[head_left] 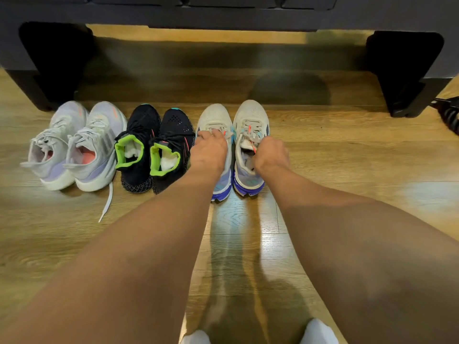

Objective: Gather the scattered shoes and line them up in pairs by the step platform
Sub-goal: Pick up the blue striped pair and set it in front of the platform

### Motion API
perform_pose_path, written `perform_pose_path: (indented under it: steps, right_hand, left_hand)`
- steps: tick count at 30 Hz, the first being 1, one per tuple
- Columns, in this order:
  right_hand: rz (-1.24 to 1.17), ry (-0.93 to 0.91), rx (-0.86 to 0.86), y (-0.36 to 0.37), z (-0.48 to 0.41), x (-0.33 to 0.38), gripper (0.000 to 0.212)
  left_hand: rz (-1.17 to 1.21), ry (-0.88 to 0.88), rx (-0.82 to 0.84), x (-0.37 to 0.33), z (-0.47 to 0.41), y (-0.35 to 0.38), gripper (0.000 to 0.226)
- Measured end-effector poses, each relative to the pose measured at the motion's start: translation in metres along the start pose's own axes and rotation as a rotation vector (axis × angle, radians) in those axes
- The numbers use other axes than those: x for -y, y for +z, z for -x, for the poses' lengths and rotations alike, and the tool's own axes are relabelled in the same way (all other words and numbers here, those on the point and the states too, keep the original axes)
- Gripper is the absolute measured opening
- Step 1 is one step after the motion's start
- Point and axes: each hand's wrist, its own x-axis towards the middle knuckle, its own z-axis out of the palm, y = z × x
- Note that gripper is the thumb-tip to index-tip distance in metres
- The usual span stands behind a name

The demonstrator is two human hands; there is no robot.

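Both grips closed — left hand (208,151) on left cream shoe (215,115), right hand (272,152) on right cream shoe (250,112).

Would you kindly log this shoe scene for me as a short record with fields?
platform: black platform across the top, standing on the wood floor
row: three pairs side by side, toes toward the platform
left: white pair, one lace trailing on the floor
middle: black pair with green collars
right: cream pair with blue soles
left hand: grips the left cream shoe at its laces
right hand: grips the right cream shoe at its opening
bottom edge: white socks
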Motion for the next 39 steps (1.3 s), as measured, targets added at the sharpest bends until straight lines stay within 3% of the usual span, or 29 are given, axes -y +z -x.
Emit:
perform_pose_path:
  steps: [14, 20, 24, 30, 39]
  right_hand:
    - [0.152, -0.051, -0.086, 0.005, -0.007, -0.005, 0.028]
    - [0.139, 0.043, 0.063, -0.010, -0.008, 0.009, 0.035]
    - [0.212, -0.092, 0.113, -0.037, 0.023, 0.029, 0.048]
    - [0.340, -0.387, 0.157, -0.144, 0.116, 0.073, 0.054]
    - [0.507, -0.722, 0.135, -0.411, 0.301, 0.196, 0.063]
  left_hand:
    - [0.031, -0.003, -0.030, -0.003, -0.010, 0.008, 0.054]
    - [0.139, -0.009, 0.030, 0.005, -0.004, 0.005, 0.058]
    - [0.221, -0.012, 0.025, 0.000, 0.032, -0.017, 0.056]
    - [0.217, -0.030, 0.031, 0.024, 0.114, -0.143, 0.057]
    - [0.198, -0.108, -0.024, 0.112, 0.303, -0.459, 0.062]
